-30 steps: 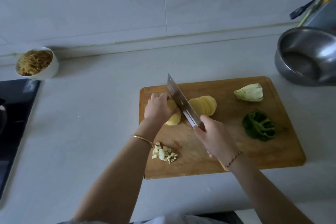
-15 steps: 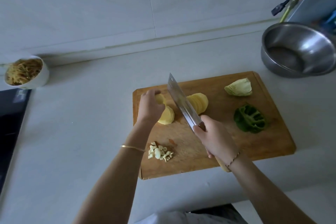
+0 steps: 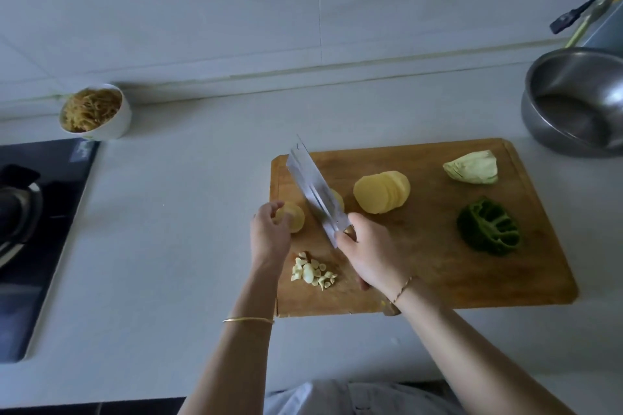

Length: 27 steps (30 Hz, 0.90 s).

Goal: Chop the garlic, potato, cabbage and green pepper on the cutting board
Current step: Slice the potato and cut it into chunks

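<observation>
Fingers (image 3: pixel 268 212) of the left hand (image 3: pixel 269 239) sit near the tilted knife (image 3: pixel 313 189); a hasty chop could nick them. They curl round potato slices (image 3: pixel 294 221) at the cutting board's (image 3: pixel 421 280) nine o'clock, while the right hand (image 3: pixel 371 253) grips the knife. Chopped garlic (image 3: pixel 313 271) lies at seven, green pepper (image 3: pixel 488 227) at three, cabbage (image 3: pixel 472 167) at one.

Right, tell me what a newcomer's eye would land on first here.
The cleaver, gripped by the right hand, slants across the left half of the board, its blade between a potato piece held by the left hand and a fan of slices at mid-board. Next come the dark green pepper and pale cabbage on the board's right side, and chopped garlic near its front left.
</observation>
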### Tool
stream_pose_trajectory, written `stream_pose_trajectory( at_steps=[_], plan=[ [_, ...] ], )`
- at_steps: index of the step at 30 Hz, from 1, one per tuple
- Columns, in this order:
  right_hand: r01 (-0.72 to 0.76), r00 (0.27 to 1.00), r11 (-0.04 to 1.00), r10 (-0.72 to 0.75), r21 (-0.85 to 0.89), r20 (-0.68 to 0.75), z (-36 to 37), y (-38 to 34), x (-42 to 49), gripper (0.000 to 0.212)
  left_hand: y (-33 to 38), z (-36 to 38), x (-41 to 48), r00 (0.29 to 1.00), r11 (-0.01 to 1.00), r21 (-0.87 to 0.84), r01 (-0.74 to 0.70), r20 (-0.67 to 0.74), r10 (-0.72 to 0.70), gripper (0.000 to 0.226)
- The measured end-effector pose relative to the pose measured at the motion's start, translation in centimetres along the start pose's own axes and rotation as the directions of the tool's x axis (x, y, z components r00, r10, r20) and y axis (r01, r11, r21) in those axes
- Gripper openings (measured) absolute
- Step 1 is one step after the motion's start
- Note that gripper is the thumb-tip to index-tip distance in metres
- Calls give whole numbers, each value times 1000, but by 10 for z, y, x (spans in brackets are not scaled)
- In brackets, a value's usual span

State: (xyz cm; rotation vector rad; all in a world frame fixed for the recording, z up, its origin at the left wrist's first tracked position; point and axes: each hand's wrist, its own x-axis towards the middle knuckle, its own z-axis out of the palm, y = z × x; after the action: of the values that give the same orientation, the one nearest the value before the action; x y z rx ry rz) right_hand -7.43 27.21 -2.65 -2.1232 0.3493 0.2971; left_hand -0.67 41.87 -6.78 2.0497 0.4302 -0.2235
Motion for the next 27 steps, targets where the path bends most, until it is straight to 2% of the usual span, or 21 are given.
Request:
stream_pose_trajectory(
  at_steps=[5, 9, 13, 17, 21, 27],
  plan=[
    [-33, 999, 999, 32, -4, -33, -9, 7, 1, 32, 6, 14, -2, 998, 999, -35, -28, 61, 30, 37],
    [-56, 997, 998, 54, -19, -61, -18, 14, 0, 29, 9, 24, 4, 996, 993, 75, -88, 42, 85, 44],
    [-41, 999, 999, 41, 16, -16, -17, 8, -1, 27, 5, 19, 5, 990, 969, 203, -141, 21, 139, 43],
    [4, 999, 999, -5, -33, -48, -3, 1, -1, 33, -1, 14, 5, 975, 944, 261, -203, 147, 169, 63],
    [15, 994, 999, -20, -45, -110, 1, 1, 0, 38, -1, 16, 4, 957, 875, 393, -281, 181, 226, 50],
    [-8, 992, 999, 1, -53, -130, 3, 10, -1, 34, 0, 21, 1, 970, 902, 358, -241, 126, 209, 49]
  ],
)
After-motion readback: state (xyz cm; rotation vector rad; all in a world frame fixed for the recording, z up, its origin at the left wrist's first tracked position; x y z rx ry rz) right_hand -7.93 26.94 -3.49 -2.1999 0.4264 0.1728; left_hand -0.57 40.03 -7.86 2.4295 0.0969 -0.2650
